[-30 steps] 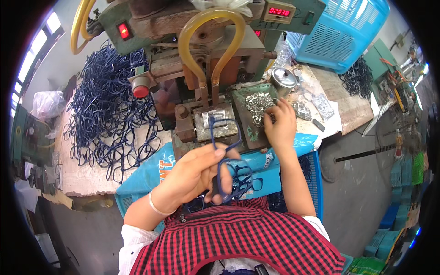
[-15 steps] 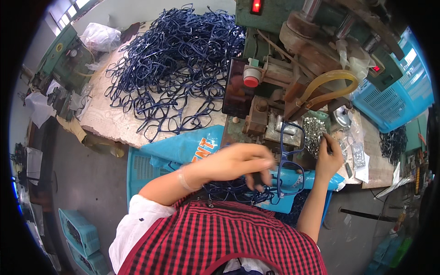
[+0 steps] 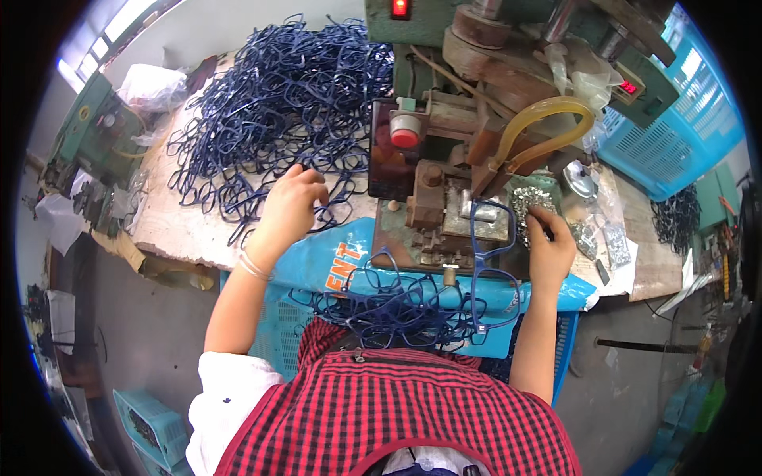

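Observation:
My left hand reaches into the big heap of dark blue eyeglass frames on the wooden bench, fingers curled onto a frame at the heap's near edge. My right hand pinches small silver metal parts from a pile at the press's right side. One blue frame sits on the green press's fixture. More finished blue frames lie in a blue crate at my lap.
A green press machine with a red button and a yellow hose stands ahead. A light blue basket is at the right. A blue plastic bag drapes over the bench edge. Another green machine stands at the left.
My left hand has left the crate at my lap and reached left to the heap of frames. The view has swung left. My right hand stays at the metal parts.

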`<act>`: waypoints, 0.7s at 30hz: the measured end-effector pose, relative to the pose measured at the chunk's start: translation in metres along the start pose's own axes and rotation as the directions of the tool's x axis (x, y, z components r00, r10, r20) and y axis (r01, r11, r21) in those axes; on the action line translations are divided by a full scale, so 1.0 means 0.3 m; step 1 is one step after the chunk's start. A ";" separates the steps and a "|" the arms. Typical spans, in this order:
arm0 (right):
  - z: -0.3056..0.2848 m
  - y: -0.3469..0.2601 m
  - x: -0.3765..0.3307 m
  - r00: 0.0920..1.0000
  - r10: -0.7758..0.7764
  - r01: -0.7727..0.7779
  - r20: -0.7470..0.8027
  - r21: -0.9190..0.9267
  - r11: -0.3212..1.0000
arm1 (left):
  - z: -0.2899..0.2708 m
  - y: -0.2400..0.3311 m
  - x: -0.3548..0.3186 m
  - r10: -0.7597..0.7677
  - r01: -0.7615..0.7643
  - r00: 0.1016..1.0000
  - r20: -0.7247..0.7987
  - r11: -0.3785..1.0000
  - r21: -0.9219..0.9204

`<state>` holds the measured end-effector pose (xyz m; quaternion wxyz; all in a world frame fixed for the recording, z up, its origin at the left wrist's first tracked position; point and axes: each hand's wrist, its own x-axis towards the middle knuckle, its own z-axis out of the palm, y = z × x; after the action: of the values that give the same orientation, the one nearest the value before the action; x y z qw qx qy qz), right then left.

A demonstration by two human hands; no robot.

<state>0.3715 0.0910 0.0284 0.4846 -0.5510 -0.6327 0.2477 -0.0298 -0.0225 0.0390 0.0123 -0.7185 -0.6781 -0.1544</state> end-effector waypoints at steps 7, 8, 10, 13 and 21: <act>-0.185 0.047 -0.124 0.997 0.050 -0.044 -0.059 0.098 0.994 | 0.042 -0.121 -0.040 0.080 -0.043 0.980 0.180 0.978 -0.202; -0.174 -0.019 -0.111 1.000 0.016 -0.016 -0.001 0.127 0.992 | 0.060 -0.136 -0.037 0.163 -0.133 0.977 0.136 0.970 -0.205; -0.123 -0.146 -0.067 0.991 -0.047 0.021 0.128 0.195 0.981 | 0.071 -0.122 -0.037 0.181 -0.149 0.969 0.168 0.971 -0.187; -0.032 -0.301 0.025 0.948 -0.112 0.012 0.297 0.321 0.947 | 0.060 -0.107 -0.027 0.185 -0.149 0.971 0.149 0.964 -0.222; 0.067 -0.298 0.010 0.953 -0.042 -0.118 0.301 0.494 0.861 | 0.065 0.040 -0.001 -0.550 -0.074 0.792 -0.264 0.344 -0.936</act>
<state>0.3131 0.0741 0.0971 0.5046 -0.3725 -0.6006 0.4958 -0.0142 -0.0192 0.0227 -0.2192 -0.4111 -0.5442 -0.6978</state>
